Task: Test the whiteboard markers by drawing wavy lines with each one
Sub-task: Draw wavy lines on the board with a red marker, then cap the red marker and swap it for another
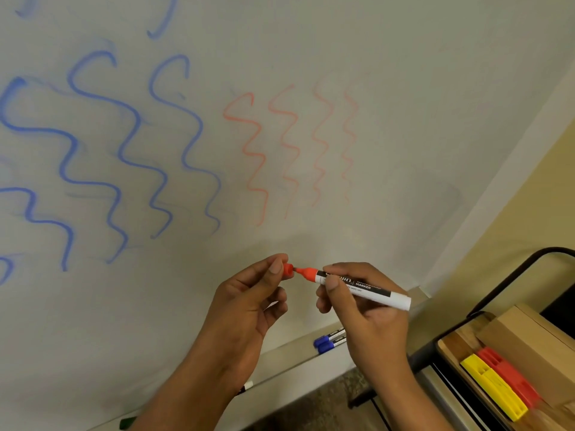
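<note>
Nearest the viewer, low in the frame, two bare forearms rise toward a whiteboard [404, 88]. At the bottom edge a green marker [127, 423] lies on the board's ledge [289, 365], and a little farther along, the white end of another marker [247, 386] peeks out beside the left wrist. To the right stands a dark-framed cart [497, 284] with a wooden tray holding a yellow plastic piece [493, 385], a red plastic piece [510, 376] touching it, and a cardboard box [535, 346].

Farther along the ledge, two blue-capped markers [326, 341] lie side by side, partly hidden behind the right hand.

Above them the hands meet in front of the board. The left hand [249, 303] pinches a small red cap [288, 270] between thumb and forefinger, with the other fingers curled loosely below. The right hand [367, 318] holds a red whiteboard marker [361, 286] near its front end, thumb and fingers [332, 283] wrapped round the white barrel, whose black label reads "MARKER". The red tip points left and sits right at the mouth of the cap; whether they touch cannot be told.

Farther up the board, four faint red wavy lines [280, 150] run downward, paler toward the right. Left of them are several bolder blue wavy lines [130, 150], slightly smudged.
</note>
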`<state>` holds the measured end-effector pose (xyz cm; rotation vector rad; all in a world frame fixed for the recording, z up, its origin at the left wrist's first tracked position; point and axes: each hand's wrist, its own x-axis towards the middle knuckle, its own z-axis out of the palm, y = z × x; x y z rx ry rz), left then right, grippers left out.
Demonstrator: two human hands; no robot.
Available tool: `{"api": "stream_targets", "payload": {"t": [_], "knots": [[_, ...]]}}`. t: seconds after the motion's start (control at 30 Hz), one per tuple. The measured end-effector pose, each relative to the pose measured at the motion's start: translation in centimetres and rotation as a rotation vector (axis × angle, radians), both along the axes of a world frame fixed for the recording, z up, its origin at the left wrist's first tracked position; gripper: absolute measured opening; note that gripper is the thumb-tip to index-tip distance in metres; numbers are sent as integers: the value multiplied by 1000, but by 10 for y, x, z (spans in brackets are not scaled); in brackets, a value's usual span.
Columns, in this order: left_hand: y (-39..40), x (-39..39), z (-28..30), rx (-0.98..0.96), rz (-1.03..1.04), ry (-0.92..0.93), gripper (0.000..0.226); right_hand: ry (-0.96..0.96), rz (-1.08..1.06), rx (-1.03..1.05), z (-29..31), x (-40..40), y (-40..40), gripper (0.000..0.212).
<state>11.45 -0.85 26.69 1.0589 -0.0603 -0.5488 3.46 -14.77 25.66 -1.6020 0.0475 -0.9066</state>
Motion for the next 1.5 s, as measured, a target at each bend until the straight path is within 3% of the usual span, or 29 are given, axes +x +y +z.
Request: {"api": "stream_targets", "payload": {"t": [0.33, 0.43, 0.53, 0.57, 0.67, 0.73, 0.93, 1.1, 1.3, 1.37, 1.5], "knots": [[3, 2, -1, -48, -18, -43, 32, 103, 31, 103, -5, 6, 6, 17], [6, 4, -5, -60, 46, -55, 32, 227, 170, 198, -6, 7, -2, 18], [8, 8, -12, -4, 123, -145, 27, 339, 349, 318, -5, 5, -17, 33], [8, 9, -13, 30, 128, -181, 27, 348, 330, 267, -4, 4, -21, 29], [9, 8, -13, 125, 79, -303, 27, 378, 110, -243, -5, 3, -28, 12], [10, 8, -13, 147, 33, -361, 22, 384, 90, -438, -7, 4, -25, 9], [10, 7, -28, 177, 2, -410, 19, 472, 201, -223, -11, 5, -16, 12], [4, 6, -51, 226, -13, -409, 14, 694, 319, 65, -17, 6, -33, 39], [-4, 12, -62, 194, -18, -406, 5, 856, 436, 272, -25, 19, -39, 41], [-8, 15, -69, 231, -2, -418, 5, 834, 394, 211, -32, 23, -42, 41], [-22, 14, -90, 345, 118, -328, 11, 728, 245, -162, -51, 30, -54, 38]]}}
